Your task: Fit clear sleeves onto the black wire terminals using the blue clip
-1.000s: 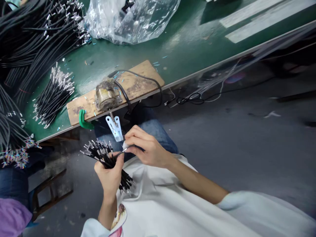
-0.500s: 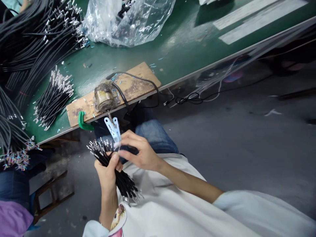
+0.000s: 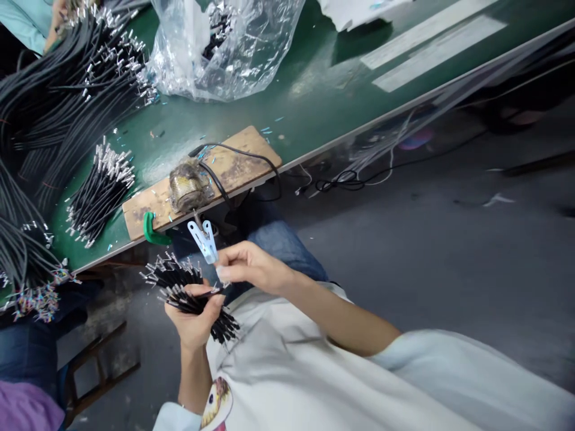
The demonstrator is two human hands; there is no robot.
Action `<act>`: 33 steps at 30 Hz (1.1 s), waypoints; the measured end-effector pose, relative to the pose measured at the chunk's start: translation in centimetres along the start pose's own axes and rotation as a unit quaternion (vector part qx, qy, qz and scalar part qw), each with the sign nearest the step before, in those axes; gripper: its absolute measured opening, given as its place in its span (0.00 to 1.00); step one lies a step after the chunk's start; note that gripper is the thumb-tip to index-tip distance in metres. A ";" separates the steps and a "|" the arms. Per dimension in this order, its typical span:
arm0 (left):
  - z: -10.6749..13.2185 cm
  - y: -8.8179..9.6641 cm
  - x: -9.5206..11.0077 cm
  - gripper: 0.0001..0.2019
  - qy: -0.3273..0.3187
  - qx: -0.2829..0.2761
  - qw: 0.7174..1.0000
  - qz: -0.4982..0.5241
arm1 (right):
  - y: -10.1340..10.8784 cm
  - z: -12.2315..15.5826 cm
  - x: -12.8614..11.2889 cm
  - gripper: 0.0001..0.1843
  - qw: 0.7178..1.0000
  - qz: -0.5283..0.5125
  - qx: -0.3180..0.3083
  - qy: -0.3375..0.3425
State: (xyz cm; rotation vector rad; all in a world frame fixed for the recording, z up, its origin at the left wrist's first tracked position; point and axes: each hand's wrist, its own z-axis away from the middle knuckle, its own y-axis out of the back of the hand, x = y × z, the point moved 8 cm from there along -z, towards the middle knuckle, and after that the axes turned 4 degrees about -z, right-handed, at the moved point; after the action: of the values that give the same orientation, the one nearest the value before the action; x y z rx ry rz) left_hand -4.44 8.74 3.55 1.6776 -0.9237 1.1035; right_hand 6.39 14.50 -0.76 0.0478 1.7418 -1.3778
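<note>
My left hand [image 3: 194,326] is closed round a bundle of short black cables [image 3: 179,287] with bare silvery ends, which fan out on both sides of my grip. My right hand [image 3: 254,266] is just to the right of it, thumb and forefinger brought together; whatever lies between the fingertips is too small to make out. Those fingertips are at the lower end of a light blue clothes peg [image 3: 204,242]. The peg is fixed to the shaft of a small motor [image 3: 186,187] wrapped in clear film. Whether my fingers touch the peg I cannot tell.
A wooden board [image 3: 242,155] carries the motor at the edge of the green table [image 3: 314,114], beside a green clamp [image 3: 155,229]. Left of it lies a pile of short cables [image 3: 101,191]. Long black cables [image 3: 49,114] and a plastic bag [image 3: 229,60] lie behind. A co-worker's sleeve [image 3: 29,24] shows top left.
My left hand has shifted slightly left and down, and its cable bundle is split into two fanned groups. My right fingertips stay beside the peg. The whole view has shifted a little.
</note>
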 end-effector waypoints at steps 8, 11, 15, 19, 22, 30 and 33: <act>-0.6 1.6 0.5 0.07 -0.087 0.101 0.990 -0.039 | -2.9 -3.4 -1.0 0.27 0.977 -0.203 -0.066 0.002; -1.1 1.4 0.7 0.07 -0.091 0.122 0.987 -0.059 | -2.9 -3.5 -1.3 0.26 0.979 -0.201 -0.030 0.021; -1.2 0.9 0.4 0.07 -0.089 0.142 0.984 -0.069 | -2.4 -3.2 -2.1 0.23 0.985 -0.164 0.024 0.047; -0.7 0.1 0.4 0.05 -0.070 0.136 0.986 -0.069 | -2.7 -3.2 -2.4 0.22 0.984 -0.173 0.019 0.043; -0.6 -0.2 0.1 0.06 -0.017 0.122 0.990 -0.067 | -2.8 -3.3 -2.3 0.21 0.982 -0.187 0.007 0.041; -1.4 -0.1 -1.3 0.08 0.035 0.147 0.987 -0.055 | -1.8 -3.0 -0.2 0.25 0.978 -0.209 -0.004 -0.020; -0.9 -0.2 -1.4 0.09 0.008 0.145 0.989 -0.040 | 0.2 -2.6 -0.1 0.23 0.977 -0.208 0.038 0.010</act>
State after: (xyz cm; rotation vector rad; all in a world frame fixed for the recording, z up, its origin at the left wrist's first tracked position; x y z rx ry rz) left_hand -4.98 9.81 2.40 1.9205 -0.7034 1.2394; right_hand 4.94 16.72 -0.92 -0.2755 1.7794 -1.7481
